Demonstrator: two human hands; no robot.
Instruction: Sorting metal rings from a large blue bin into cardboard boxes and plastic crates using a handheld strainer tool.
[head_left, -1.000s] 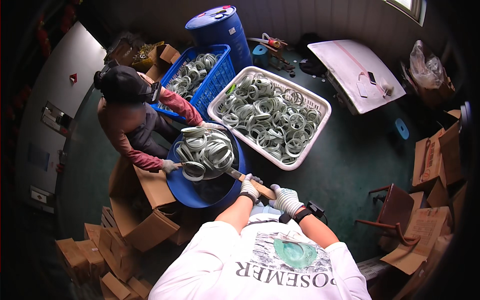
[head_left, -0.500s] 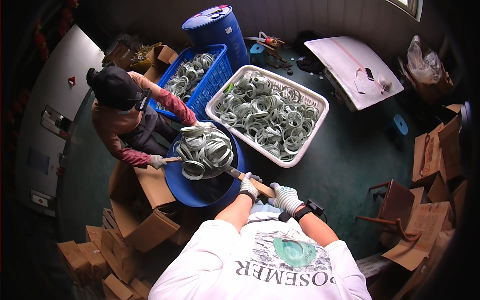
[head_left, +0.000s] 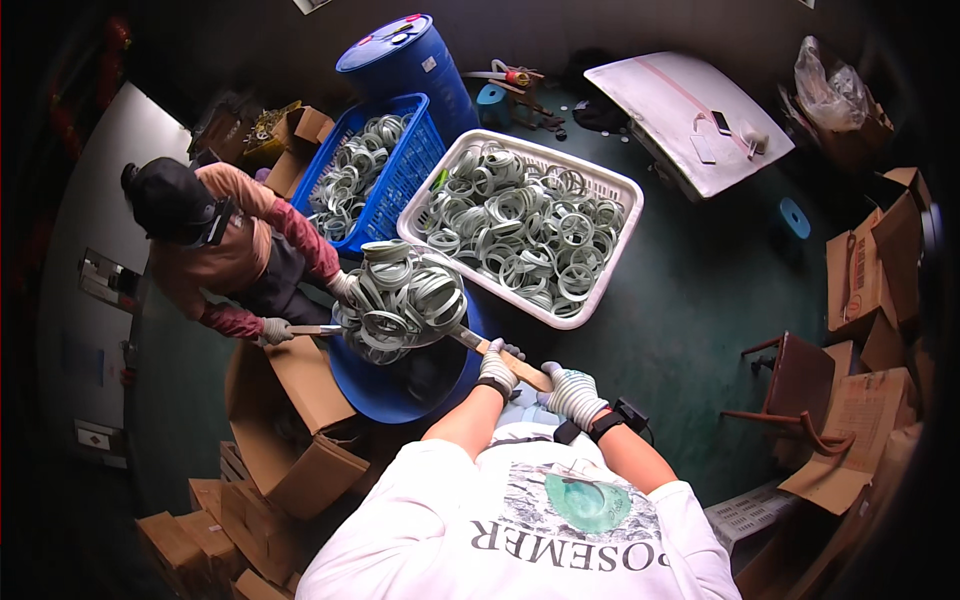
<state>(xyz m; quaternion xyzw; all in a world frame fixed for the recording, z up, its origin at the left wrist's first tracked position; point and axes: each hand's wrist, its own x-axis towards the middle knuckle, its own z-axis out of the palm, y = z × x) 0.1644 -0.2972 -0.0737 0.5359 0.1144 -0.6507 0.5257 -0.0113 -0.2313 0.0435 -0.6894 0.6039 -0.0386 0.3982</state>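
My left hand and my right hand, both in striped work gloves, are closed around the wooden handle of a large scoop-like tool. My left grips nearer the metal shank, my right near the handle's end. A tall heap of pale grey-green rings hides most of the tool's bowl. It is held over an open blue drum. Across from me, a co-worker grips a second handle on the bowl's far side with one gloved hand; the other glove touches the heap's edge.
Beyond the drum stand a white basket and a blue crate, both full of similar rings. A closed blue barrel rises behind them. Cardboard boxes crowd the near left. A white-topped table and a brown chair are on the right.
The co-worker has shifted left and leans back, with more of the far handle showing. The ring heap has moved slightly left and appears higher. My hands keep the same grip.
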